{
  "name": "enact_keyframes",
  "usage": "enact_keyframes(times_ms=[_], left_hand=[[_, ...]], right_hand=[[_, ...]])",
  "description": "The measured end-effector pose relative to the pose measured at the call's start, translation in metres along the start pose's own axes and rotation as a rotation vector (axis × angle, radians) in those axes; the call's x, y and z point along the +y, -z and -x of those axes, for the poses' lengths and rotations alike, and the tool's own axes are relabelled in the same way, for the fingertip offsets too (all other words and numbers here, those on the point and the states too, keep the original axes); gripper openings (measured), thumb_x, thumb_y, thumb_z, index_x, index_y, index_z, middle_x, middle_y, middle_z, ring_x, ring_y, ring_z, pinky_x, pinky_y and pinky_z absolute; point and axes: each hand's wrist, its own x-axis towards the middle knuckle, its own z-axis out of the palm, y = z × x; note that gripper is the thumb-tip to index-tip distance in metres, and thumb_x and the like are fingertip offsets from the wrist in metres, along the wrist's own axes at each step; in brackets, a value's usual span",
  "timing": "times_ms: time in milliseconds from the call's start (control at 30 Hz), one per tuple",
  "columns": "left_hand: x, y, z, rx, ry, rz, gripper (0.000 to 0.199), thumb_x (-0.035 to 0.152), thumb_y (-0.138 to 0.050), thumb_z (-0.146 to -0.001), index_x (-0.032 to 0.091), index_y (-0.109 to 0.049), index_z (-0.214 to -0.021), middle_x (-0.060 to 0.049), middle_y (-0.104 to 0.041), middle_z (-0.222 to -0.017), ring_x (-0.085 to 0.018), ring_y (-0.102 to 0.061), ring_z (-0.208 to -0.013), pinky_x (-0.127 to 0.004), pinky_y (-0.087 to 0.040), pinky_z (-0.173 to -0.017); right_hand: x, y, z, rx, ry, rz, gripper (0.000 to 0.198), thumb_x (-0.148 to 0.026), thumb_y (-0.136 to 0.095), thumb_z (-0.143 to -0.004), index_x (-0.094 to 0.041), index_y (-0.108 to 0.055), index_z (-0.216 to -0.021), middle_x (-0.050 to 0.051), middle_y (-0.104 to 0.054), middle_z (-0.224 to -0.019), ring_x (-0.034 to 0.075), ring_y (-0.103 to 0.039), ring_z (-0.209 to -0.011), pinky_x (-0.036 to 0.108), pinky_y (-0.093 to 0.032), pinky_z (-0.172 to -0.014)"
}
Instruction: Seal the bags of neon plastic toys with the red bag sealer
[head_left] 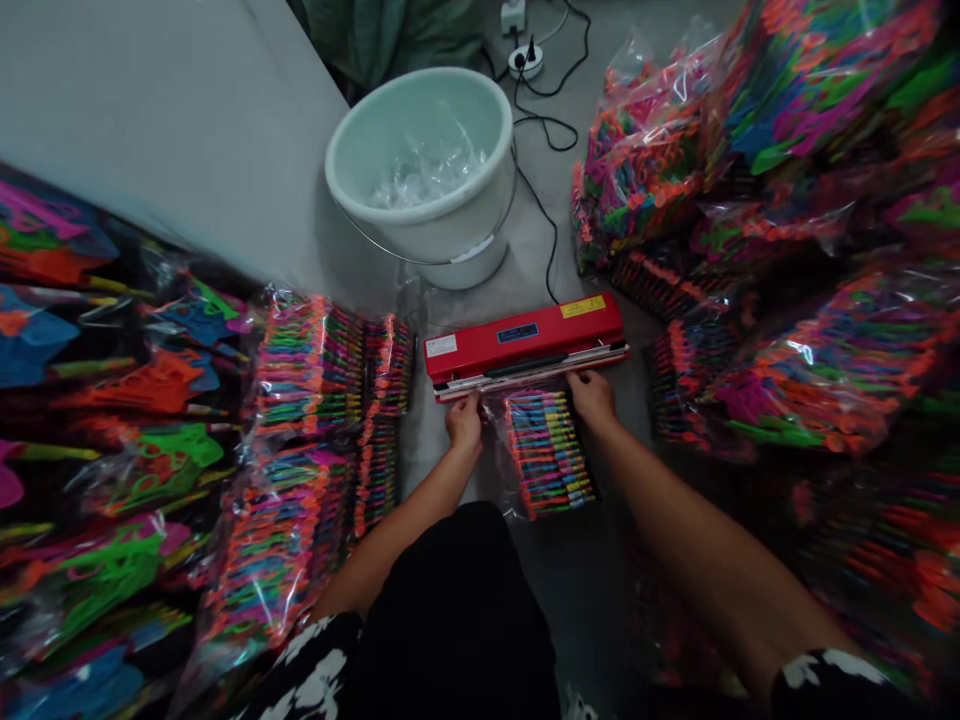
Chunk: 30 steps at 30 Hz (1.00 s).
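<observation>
A red heat sealer [517, 338] lies on the floor in front of me, with a cord running from its back. Against its front edge is a clear plastic bag [510, 470], filled with a row of multicoloured plastic sticks [551, 450] with orange ends. My left hand [465, 422] is closed, pinching the bag's left top corner by the sealer's jaw. At the right top corner, the fingers of my right hand [595, 400] are also closed on the bag edge. The bag's top edge is hidden at the jaw.
Behind the sealer stands a pale bucket [420, 210] with crumpled clear plastic inside. Filled bags [300, 370] are stacked at the left, and more bags [832, 360] pile up at the right. A black cord [551, 240] leads to a round socket [525, 62].
</observation>
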Motion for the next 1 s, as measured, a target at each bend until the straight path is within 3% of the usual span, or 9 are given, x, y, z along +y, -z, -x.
enact_keyframes(times_ms=[100,233,333,567,733,800,867,933,1000], left_hand=[[0.001,0.002,0.000,0.035,-0.022,-0.005,0.030,0.042,-0.074,-0.083,0.017,-0.061,-0.074,0.003,-0.058,-0.059,-0.009,-0.049,-0.047,-0.021,-0.035,-0.046],[0.006,-0.002,-0.004,0.094,0.007,-0.004,0.024,0.033,-0.071,-0.086,0.017,-0.061,-0.072,0.003,-0.058,-0.058,-0.010,-0.049,-0.045,-0.022,-0.034,-0.045],[0.010,-0.010,-0.007,0.147,0.088,0.097,0.021,0.025,-0.068,-0.087,0.017,-0.058,-0.071,0.003,-0.056,-0.056,-0.009,-0.047,-0.044,-0.022,-0.032,-0.045],[0.018,-0.015,-0.001,-0.010,0.075,0.308,0.004,0.018,-0.064,-0.087,0.016,-0.062,-0.090,-0.004,-0.073,-0.081,-0.011,-0.068,-0.066,-0.020,-0.050,-0.062],[0.009,0.004,0.012,-0.017,0.013,0.291,0.011,0.020,-0.069,-0.084,0.017,-0.060,-0.090,-0.006,-0.075,-0.088,-0.015,-0.074,-0.076,-0.025,-0.057,-0.073],[0.006,0.016,0.016,-0.006,-0.046,0.215,0.011,0.023,-0.069,-0.086,0.017,-0.060,-0.091,-0.007,-0.075,-0.089,-0.015,-0.073,-0.074,-0.025,-0.056,-0.069],[0.007,0.026,0.018,-0.018,-0.119,0.112,0.014,0.028,-0.069,-0.087,0.018,-0.061,-0.092,-0.006,-0.075,-0.087,-0.014,-0.070,-0.067,-0.024,-0.053,-0.060],[0.013,0.034,0.017,-0.035,-0.185,0.007,0.019,0.036,-0.069,-0.089,0.019,-0.062,-0.093,-0.003,-0.073,-0.082,-0.012,-0.063,-0.056,-0.022,-0.047,-0.052],[0.023,0.038,0.012,-0.038,-0.235,-0.072,0.022,0.040,-0.068,-0.090,0.019,-0.065,-0.093,-0.001,-0.070,-0.077,-0.010,-0.056,-0.049,-0.021,-0.041,-0.047]], right_hand=[[-0.002,0.000,-0.011,-0.067,-0.019,-0.068,0.029,-0.043,-0.066,-0.084,-0.016,-0.075,-0.078,0.004,-0.074,-0.075,0.019,-0.065,-0.076,0.025,-0.045,-0.068],[-0.011,0.006,-0.017,-0.088,-0.251,-0.401,0.017,-0.029,-0.075,-0.077,-0.017,-0.066,-0.067,-0.006,-0.057,-0.052,0.012,-0.051,-0.050,0.021,-0.035,-0.049],[-0.024,0.009,-0.016,-0.086,-0.367,-0.538,0.016,-0.020,-0.071,-0.078,-0.018,-0.060,-0.067,-0.007,-0.055,-0.049,0.009,-0.046,-0.042,0.020,-0.033,-0.041],[-0.046,0.017,-0.012,-0.063,-0.451,-0.683,0.018,-0.013,-0.055,-0.091,-0.019,-0.052,-0.074,-0.005,-0.058,-0.059,0.007,-0.056,-0.048,0.014,-0.046,-0.049],[-0.048,0.037,-0.005,0.034,-0.400,-0.538,0.012,-0.019,-0.055,-0.092,-0.019,-0.057,-0.080,-0.002,-0.061,-0.064,0.013,-0.065,-0.060,0.022,-0.054,-0.059],[-0.058,0.040,0.000,0.116,-0.275,-0.399,0.013,-0.024,-0.057,-0.093,-0.019,-0.060,-0.082,0.004,-0.067,-0.074,0.017,-0.068,-0.074,0.024,-0.053,-0.066],[-0.076,0.034,0.007,0.139,0.002,-0.092,0.019,-0.031,-0.057,-0.097,-0.017,-0.068,-0.089,0.011,-0.076,-0.094,0.022,-0.070,-0.093,0.027,-0.053,-0.079],[-0.098,0.022,0.012,0.051,0.302,0.322,0.029,-0.038,-0.054,-0.102,-0.016,-0.073,-0.099,0.016,-0.077,-0.109,0.026,-0.070,-0.103,0.032,-0.051,-0.089],[-0.114,0.007,0.015,-0.107,0.452,0.643,0.039,-0.041,-0.048,-0.106,-0.014,-0.076,-0.105,0.019,-0.078,-0.110,0.029,-0.072,-0.105,0.036,-0.051,-0.092]])
